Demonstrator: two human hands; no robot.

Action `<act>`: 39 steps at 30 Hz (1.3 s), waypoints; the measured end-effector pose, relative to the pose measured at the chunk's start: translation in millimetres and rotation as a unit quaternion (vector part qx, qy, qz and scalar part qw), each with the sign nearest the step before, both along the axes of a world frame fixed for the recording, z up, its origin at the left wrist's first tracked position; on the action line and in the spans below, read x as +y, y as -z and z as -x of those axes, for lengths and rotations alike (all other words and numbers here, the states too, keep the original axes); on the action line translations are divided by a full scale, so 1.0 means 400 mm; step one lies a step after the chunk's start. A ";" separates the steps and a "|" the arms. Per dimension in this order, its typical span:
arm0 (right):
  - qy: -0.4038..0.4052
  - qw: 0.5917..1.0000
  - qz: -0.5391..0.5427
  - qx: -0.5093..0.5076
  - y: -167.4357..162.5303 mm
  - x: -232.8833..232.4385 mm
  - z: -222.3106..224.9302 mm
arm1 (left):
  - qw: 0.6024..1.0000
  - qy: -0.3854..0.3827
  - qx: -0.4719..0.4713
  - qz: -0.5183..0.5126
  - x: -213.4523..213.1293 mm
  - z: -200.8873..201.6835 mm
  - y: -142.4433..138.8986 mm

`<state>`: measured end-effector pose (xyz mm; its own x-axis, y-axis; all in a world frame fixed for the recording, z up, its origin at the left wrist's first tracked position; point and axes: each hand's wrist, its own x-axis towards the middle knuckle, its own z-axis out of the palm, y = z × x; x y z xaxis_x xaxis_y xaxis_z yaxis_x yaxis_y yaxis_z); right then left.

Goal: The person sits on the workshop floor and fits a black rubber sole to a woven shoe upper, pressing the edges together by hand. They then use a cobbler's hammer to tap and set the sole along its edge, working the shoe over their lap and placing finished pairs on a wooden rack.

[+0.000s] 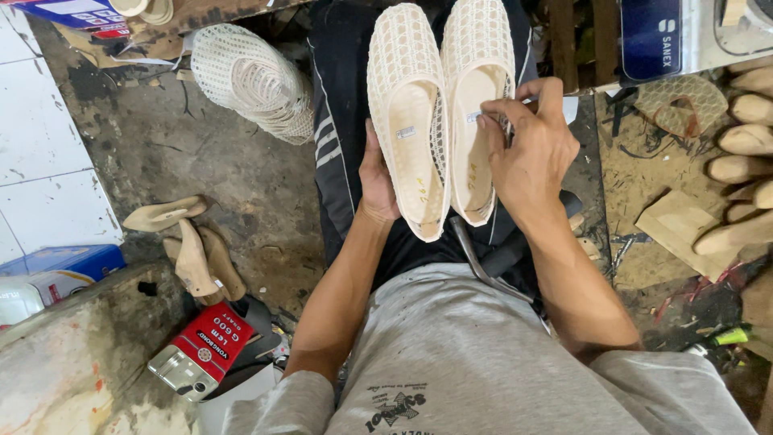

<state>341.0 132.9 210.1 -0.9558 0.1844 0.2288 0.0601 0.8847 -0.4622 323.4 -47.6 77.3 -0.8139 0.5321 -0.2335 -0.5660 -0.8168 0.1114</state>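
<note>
Two cream flat shoes with woven mesh uppers lie side by side over my lap, toes pointing away. My left hand (pixel 377 181) supports the left shoe (pixel 407 121) from beneath at its heel end. My right hand (pixel 527 149) grips the right shoe (pixel 477 97) along its outer side, with the fingertips at the rim of the opening. Small labels show on both insoles.
A stack of cream mesh uppers (pixel 254 80) sits on the dirty floor at upper left. Wooden shoe lasts (pixel 745 137) line the right edge. Tan heel pieces (pixel 189 250) and a red glue can (pixel 197 350) lie at lower left. A metal tool (pixel 483 270) rests on my lap.
</note>
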 end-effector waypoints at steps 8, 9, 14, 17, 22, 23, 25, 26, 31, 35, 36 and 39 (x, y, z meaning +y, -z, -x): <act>-0.040 0.998 -0.057 0.004 0.000 -0.005 0.014 | 1.000 0.006 0.003 -0.010 -0.001 0.001 0.005; -0.044 0.998 -0.055 0.002 -0.001 -0.004 0.014 | 1.000 0.006 0.003 -0.014 -0.002 0.001 0.004; -0.054 0.998 -0.031 -0.020 -0.009 0.005 0.004 | 1.000 0.010 0.015 -0.021 -0.003 -0.001 0.004; -0.066 0.997 0.008 -0.040 -0.019 0.014 -0.001 | 0.999 0.011 0.011 -0.029 -0.003 0.000 0.005; -0.068 0.997 -0.003 -0.044 -0.027 0.018 0.007 | 0.999 0.015 0.022 -0.026 -0.001 0.002 0.005; -0.073 0.997 -0.014 -0.034 -0.026 0.017 0.009 | 0.999 0.014 0.020 -0.027 -0.001 0.002 0.006; -0.073 0.997 -0.007 -0.035 -0.023 0.016 0.011 | 1.000 0.009 0.015 -0.025 0.000 0.003 0.005; -0.073 0.997 -0.003 -0.036 -0.021 0.015 0.011 | 1.000 0.006 0.011 -0.018 0.000 0.003 0.006; -0.077 0.996 0.005 -0.045 -0.011 0.019 0.009 | 1.000 0.002 0.001 -0.004 -0.003 0.001 0.010; -0.076 0.996 -0.022 -0.033 -0.006 0.018 0.015 | 1.000 0.004 0.014 -0.007 -0.004 0.000 0.014; -0.075 0.997 -0.020 -0.026 -0.005 0.016 0.017 | 1.000 0.003 0.011 -0.007 -0.003 0.001 0.013; -0.066 0.998 -0.016 -0.006 -0.003 0.010 0.015 | 1.000 0.001 0.008 -0.008 -0.002 0.002 0.011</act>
